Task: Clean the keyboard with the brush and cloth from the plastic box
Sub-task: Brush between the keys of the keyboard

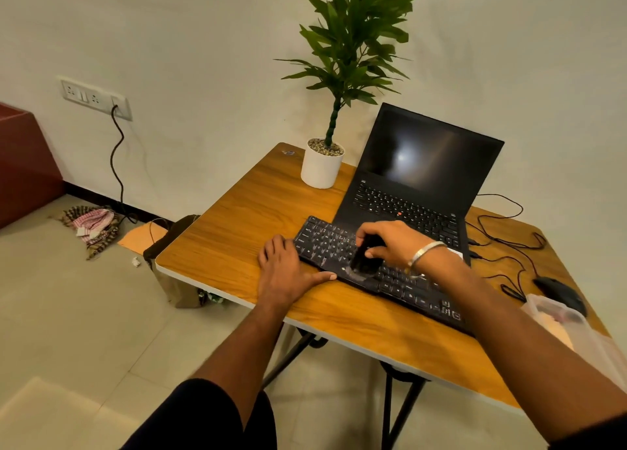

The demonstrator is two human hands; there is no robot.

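The left hand [285, 273], fingers spread flat, is bracing the keyboard [373, 266] at its left end so it is not sliding while the right hand [390, 242], fingers curled, is gripping the brush [363, 261] on its middle keys.

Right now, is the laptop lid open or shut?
Open: the laptop screen stands raised and dark behind the keyboard.

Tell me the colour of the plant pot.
White pot, seen in the head view.

An open black laptop [420, 174] and a potted plant [322, 164] stand on the wooden counter [244, 218], a black mouse [559, 295] near cables [502, 242]; crumpled cloths [91, 225] lie on the floor below a wall socket [95, 97].
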